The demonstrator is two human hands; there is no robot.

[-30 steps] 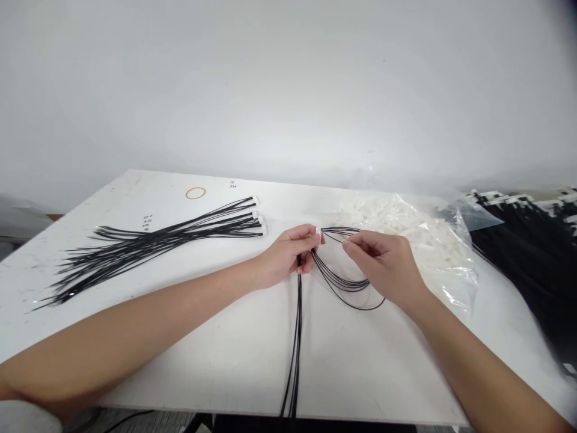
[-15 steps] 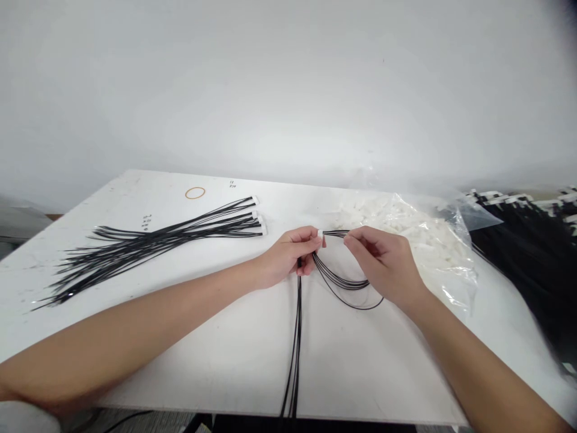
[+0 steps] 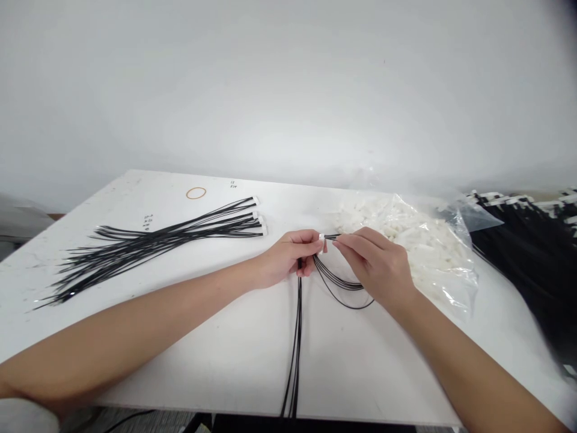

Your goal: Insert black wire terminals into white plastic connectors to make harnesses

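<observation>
My left hand is closed on a small white connector and on a bunch of thin black wires that runs down to the table's near edge. The wires loop to the right and bend back up to the connector. My right hand pinches the wire ends right beside the connector, fingertips almost touching those of the left hand.
A pile of black wires with white connectors lies at the left of the white table. A rubber band lies behind it. A clear bag of white connectors sits at the right, with a heap of black wires beyond.
My right hand has moved left towards the connector, so the wire stretch between the two hands has shortened and the loop has shrunk. The left hand has barely moved.
</observation>
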